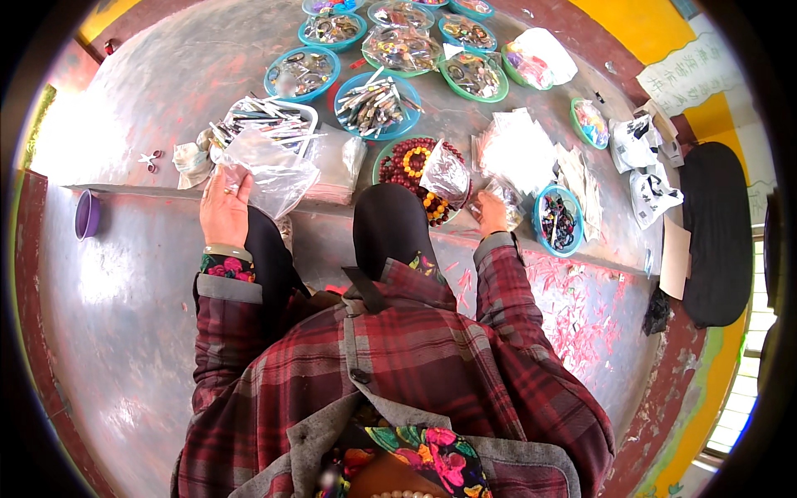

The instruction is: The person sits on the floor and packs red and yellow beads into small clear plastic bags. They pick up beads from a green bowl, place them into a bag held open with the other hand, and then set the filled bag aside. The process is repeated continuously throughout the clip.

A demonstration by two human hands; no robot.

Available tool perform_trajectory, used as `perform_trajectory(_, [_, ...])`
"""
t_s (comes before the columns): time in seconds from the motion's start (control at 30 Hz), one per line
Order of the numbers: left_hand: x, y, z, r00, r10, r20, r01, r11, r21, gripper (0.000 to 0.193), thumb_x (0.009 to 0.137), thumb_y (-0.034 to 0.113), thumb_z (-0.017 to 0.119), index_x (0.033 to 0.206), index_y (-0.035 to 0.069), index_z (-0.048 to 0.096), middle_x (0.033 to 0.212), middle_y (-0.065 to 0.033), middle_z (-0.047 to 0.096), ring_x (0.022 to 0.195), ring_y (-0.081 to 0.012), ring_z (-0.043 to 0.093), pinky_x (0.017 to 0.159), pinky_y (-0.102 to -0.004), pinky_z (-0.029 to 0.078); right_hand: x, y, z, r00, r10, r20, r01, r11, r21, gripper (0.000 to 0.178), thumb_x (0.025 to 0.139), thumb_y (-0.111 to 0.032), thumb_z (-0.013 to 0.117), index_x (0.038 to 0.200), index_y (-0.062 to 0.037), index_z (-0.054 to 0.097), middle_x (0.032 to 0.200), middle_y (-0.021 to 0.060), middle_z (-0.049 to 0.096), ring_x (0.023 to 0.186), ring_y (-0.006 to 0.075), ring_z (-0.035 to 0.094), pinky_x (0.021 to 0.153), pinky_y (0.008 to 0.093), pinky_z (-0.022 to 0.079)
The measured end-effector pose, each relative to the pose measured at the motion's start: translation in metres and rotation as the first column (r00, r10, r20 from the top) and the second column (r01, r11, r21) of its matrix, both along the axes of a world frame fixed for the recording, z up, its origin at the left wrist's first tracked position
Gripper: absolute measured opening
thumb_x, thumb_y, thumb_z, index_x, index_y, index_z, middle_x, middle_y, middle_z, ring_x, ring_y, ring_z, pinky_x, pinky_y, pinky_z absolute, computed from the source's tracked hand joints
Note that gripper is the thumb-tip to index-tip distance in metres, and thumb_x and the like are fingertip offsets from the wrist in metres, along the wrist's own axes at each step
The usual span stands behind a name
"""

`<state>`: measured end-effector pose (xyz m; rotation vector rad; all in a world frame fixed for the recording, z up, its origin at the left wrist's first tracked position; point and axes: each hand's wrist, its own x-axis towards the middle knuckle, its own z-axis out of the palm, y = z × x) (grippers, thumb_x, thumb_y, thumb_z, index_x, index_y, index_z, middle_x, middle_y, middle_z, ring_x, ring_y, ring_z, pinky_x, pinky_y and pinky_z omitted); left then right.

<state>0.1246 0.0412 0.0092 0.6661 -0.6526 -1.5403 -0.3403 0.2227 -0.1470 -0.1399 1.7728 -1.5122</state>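
Note:
My left hand [224, 209] pinches the edge of a clear plastic bag [278, 170], which spreads beside a white basket [314, 124] of pens. My right hand [493, 209] is closed on a clear plastic packet [508, 196], whose contents I cannot make out. Between the hands, dark red and yellow bead bracelets [413, 162] fill a green bowl [379, 158], and another clear bag [446, 173] lies over them. A stack of flat clear bags [330, 170] lies right of the left-hand bag. Just right of my right hand stands a blue basket [540, 217] of small dark pieces.
Several bowls of small goods stand farther back, including a blue bowl [340, 98] of pens. Scissors [149, 159] lie at the left, with a purple bowl [87, 214] near the ledge. White bags [652, 195] and a black cushion-like object [716, 236] are at the right.

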Motion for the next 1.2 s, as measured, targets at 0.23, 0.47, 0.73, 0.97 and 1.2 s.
perform_trajectory(0.23, [0.002, -0.002, -0.001, 0.999, -0.036, 0.014, 0.036, 0.999, 0.015, 0.015, 0.088, 0.011, 0.053, 0.099, 0.002, 0.057, 0.100, -0.0081, 0.061, 0.095, -0.0200, 0.059, 0.088, -0.0394, 0.046, 0.018, -0.008, -0.003, 0.996, 0.056, 0.069, -0.060, 0.996, 0.062, 0.019, 0.085, -0.024, 0.054, 0.099, -0.0106, 0.057, 0.093, -0.0002, 0.057, 0.076, 0.0134, 0.054, 0.067, 0.0302, 0.039])
perform_trajectory(0.47, [0.003, -0.002, 0.000, 0.999, -0.017, 0.038, 0.017, 1.000, 0.019, 0.017, 0.089, 0.012, 0.053, 0.101, 0.001, 0.057, 0.098, -0.0091, 0.062, 0.094, -0.0211, 0.059, 0.087, -0.0393, 0.047, 0.014, -0.015, -0.004, 0.994, 0.081, 0.067, -0.079, 0.996, -0.031, 0.009, 0.081, -0.014, 0.060, 0.089, -0.0127, 0.058, 0.083, -0.0023, 0.055, 0.068, 0.0107, 0.049, 0.062, 0.0255, 0.037])
perform_trajectory(0.73, [0.004, -0.003, -0.002, 0.999, -0.024, 0.026, 0.024, 1.000, 0.006, 0.017, 0.089, 0.012, 0.053, 0.101, 0.001, 0.057, 0.097, -0.0094, 0.062, 0.092, -0.0216, 0.060, 0.086, -0.0394, 0.047, 0.032, -0.018, 0.020, 0.987, 0.047, 0.155, 0.003, 0.952, -0.305, 0.005, 0.078, -0.012, 0.062, 0.078, -0.0122, 0.057, 0.073, -0.0042, 0.055, 0.065, 0.0085, 0.049, 0.060, 0.0238, 0.037])
perform_trajectory(0.97, [0.009, -0.002, -0.002, 0.999, -0.035, 0.014, 0.035, 0.999, -0.016, 0.016, 0.088, 0.011, 0.053, 0.100, 0.001, 0.058, 0.097, -0.0098, 0.063, 0.093, -0.0221, 0.060, 0.086, -0.0396, 0.047, 0.048, -0.028, 0.062, 0.947, 0.219, -0.237, -0.275, 0.932, -0.237, 0.006, 0.078, -0.008, 0.062, 0.076, -0.0067, 0.056, 0.070, -0.0051, 0.049, 0.062, 0.0052, 0.042, 0.057, 0.0219, 0.034])
perform_trajectory(1.2, [0.007, -0.001, -0.002, 0.999, -0.044, 0.006, 0.044, 0.999, -0.021, 0.017, 0.089, 0.012, 0.052, 0.100, 0.001, 0.058, 0.097, -0.0100, 0.063, 0.092, -0.0220, 0.060, 0.085, -0.0392, 0.048, 0.055, -0.045, 0.107, 0.750, 0.474, -0.461, -0.559, 0.827, -0.061, 0.008, 0.076, -0.007, 0.062, 0.076, -0.0022, 0.055, 0.067, -0.0042, 0.050, 0.061, 0.0050, 0.043, 0.054, 0.0225, 0.035])
